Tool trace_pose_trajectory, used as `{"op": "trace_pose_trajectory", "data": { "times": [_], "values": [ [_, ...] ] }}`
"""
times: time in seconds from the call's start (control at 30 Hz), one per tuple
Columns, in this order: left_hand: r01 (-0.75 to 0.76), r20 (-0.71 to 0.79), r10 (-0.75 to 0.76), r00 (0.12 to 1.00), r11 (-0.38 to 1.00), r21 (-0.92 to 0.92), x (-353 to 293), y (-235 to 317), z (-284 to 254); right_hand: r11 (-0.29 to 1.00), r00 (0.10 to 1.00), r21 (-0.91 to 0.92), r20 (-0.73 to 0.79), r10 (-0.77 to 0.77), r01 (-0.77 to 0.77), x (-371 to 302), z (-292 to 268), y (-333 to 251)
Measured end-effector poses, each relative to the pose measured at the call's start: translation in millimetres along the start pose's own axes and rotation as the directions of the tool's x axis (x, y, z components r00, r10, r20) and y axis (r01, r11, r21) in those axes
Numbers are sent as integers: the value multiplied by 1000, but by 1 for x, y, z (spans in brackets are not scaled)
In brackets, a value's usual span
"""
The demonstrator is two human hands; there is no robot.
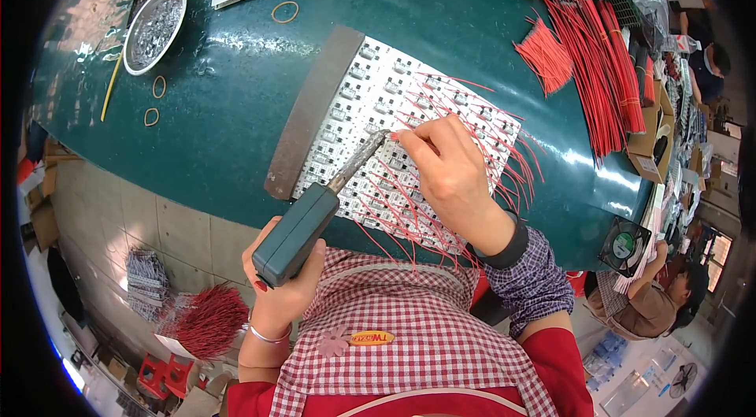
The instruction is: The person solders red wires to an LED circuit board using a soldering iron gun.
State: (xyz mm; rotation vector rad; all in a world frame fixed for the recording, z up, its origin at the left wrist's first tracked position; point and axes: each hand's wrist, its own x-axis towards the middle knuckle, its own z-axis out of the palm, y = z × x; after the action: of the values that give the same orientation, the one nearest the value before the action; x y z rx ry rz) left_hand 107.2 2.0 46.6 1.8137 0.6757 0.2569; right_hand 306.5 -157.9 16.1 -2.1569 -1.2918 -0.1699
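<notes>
Red wire (394,136), finger-pinched by the right hand (450,173), needs holding steady for the soldering iron (297,228) clasped in the left hand (289,297).

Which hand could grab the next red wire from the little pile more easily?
Probably the right hand: it's nearer the little pile, though it's busy over the white board. The left hand is farther and wrapped around a soldering iron.

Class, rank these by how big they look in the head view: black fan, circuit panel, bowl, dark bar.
Largest to smallest:
1. Circuit panel
2. Dark bar
3. Bowl
4. Black fan
</notes>
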Motion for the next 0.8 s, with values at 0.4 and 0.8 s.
{"op": "trace_pose_trajectory", "data": {
  "times": [0.4, 0.8],
  "values": [
    [53, -84, -54, 995, 998, -15, -17, -15, -4, 1000, 999, -20, 39, -11, 12, -1, -1, 0],
    [23, -79, -24, 997, 1000, -17, -13, -6, -4, 998, 999, -56, -31, -19, 17, -10, 2, -10]
  ]
}}
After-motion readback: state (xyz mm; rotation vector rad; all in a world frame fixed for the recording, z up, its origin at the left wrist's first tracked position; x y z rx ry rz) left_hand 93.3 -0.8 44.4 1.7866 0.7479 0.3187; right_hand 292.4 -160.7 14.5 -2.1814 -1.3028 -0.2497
